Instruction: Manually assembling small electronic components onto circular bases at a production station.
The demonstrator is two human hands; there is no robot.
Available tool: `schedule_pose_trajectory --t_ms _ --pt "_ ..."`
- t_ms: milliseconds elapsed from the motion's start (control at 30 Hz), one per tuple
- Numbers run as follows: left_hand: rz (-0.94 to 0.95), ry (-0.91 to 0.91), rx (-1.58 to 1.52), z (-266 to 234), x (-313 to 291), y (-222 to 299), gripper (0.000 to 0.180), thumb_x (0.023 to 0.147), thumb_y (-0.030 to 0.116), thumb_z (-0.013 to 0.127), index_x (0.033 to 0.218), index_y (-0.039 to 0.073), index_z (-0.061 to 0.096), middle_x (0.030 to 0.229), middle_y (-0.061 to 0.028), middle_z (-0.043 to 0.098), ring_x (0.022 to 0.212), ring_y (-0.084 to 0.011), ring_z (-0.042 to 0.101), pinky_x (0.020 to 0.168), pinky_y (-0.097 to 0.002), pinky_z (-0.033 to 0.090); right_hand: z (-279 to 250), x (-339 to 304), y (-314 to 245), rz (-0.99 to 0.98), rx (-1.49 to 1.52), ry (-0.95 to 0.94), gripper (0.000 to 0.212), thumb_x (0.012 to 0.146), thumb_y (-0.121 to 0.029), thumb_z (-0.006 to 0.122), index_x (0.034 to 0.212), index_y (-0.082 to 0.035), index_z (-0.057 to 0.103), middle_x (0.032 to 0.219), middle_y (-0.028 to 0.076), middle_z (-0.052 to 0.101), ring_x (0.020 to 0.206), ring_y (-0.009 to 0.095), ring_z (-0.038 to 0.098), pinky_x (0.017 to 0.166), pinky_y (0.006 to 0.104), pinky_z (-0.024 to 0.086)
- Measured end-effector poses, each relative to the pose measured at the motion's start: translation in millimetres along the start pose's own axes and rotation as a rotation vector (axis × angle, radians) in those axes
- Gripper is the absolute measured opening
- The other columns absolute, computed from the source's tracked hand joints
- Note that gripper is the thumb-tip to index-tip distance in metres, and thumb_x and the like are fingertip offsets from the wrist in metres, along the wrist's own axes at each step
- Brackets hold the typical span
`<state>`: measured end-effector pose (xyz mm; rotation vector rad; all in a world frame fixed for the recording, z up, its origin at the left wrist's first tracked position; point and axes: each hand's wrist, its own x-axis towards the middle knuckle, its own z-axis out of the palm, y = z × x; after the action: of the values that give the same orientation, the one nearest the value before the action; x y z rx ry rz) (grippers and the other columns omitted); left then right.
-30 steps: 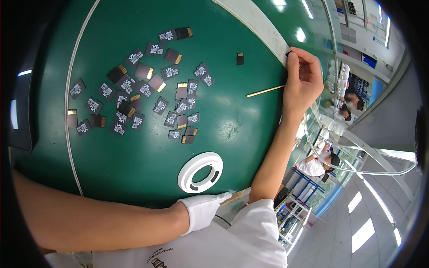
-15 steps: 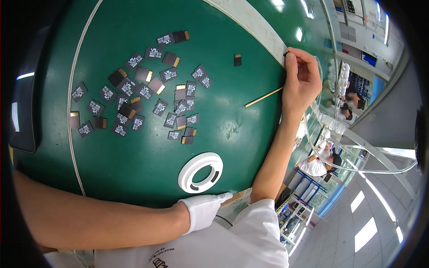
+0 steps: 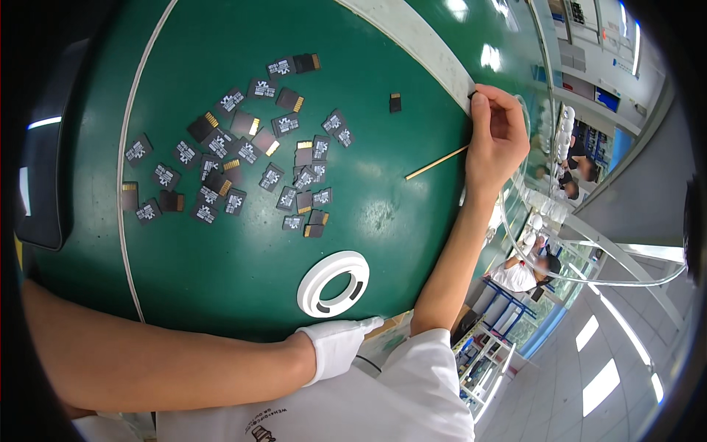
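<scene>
Right hand [image 3: 498, 138]: bare, at the right edge of the glossy green tabletop [image 3: 221, 272].
Right-hand grip: thumb and forefinger pressed together, pinching a small dark piece [image 3: 472, 93] (mostly covered by the fingertips, so its kind is not confirmed).
Piece location: beside the end of a flat, pale grey strip [image 3: 412, 40]; contact with the strip cannot be told.
Lone card: a small black plastic memory card with gold contacts [image 3: 395, 103], flat on the green surface, left of the pinch, a little nearer the person, well apart from it.
Card's long axis: pointing roughly away from the person, gold end farther.
Nearer hand to lone card: the right; the left is well apart.
Stick: a thin, straight, tan wooden stick [image 3: 436, 163], nearer the person than the lone card, slanting up toward the right hand; contact there cannot be told.
Card spread: scattered black memory cards [image 3: 247, 150], left of the lone card, some overlapping, some print up, others contacts up.
Left hand [image 3: 339, 349]: in a white fabric glove, fingers toward the right, at the tabletop's near edge, just below a round white ring with dark patches [image 3: 313, 286]; its grip cannot be told.
</scene>
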<state>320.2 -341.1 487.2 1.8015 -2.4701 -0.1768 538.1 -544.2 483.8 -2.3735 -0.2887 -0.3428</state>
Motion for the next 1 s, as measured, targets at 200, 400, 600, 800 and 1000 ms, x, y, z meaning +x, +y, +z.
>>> schedule_pose_trajectory --t_ms 200,400,600,800,1000 --pt "0.007 -0.005 0.007 -2.7 -1.0 -1.8 0.046 0.096 0.033 0.048 0.131 0.01 0.067 0.139 -0.0064 0.06 0.139 -0.0335 0.041 0.125 -0.049 0.007 0.4 -0.7 -2.3 0.006 0.009 0.013 0.009 0.095 -0.004 0.068 0.103 0.001 0.071 0.091 -0.002 0.065 0.08 0.003 0.058 0.071 0.0172 0.044" --pt "0.011 -0.007 0.018 -2.9 -4.3 -0.8 0.046 0.096 0.033 0.048 0.131 0.009 0.066 0.14 -0.0063 0.06 0.14 -0.0334 0.041 0.125 -0.0491 0.007 3.1 -2.0 -5.0 0.025 0.013 0.018 0.01 0.095 -0.003 0.068 0.104 0.001 0.071 0.091 -0.002 0.066 0.08 0.004 0.058 0.072 0.0173 0.044" --pt "0.036 0.0 -0.027 -3.0 -5.8 -3.0 0.038 0.094 0.025 0.049 0.121 0.009 0.071 0.127 -0.0065 0.065 0.131 -0.0323 0.048 0.125 -0.051 0.005 3.3 -1.7 -5.2 0.024 0.019 0.013 0.01 0.095 -0.003 0.068 0.104 0.001 0.071 0.091 -0.001 0.066 0.08 0.004 0.058 0.072 0.0173 0.044" --pt "-0.017 0.127 -0.016 7.5 -5.1 3.5 0.034 0.093 0.018 0.049 0.114 0.008 0.074 0.117 -0.0075 0.069 0.124 -0.0317 0.055 0.125 -0.0524 0.002 3.1 -2.6 -4.6 0.025 0.015 0.015 0.011 0.095 -0.003 0.069 0.104 0.001 0.071 0.091 -0.001 0.066 0.08 0.004 0.058 0.072 0.0174 0.044" --pt "-0.003 0.091 -0.033 3.2 -2.4 0.2 0.036 0.093 0.018 0.049 0.116 0.007 0.074 0.122 -0.0082 0.068 0.127 -0.0327 0.053 0.126 -0.0528 0.003 0.9 -1.5 -1.3 0.021 0.03 0.001 0.01 0.095 -0.003 0.068 0.104 0.001 0.07 0.091 -0.001 0.066 0.08 0.004 0.058 0.072 0.0174 0.044"
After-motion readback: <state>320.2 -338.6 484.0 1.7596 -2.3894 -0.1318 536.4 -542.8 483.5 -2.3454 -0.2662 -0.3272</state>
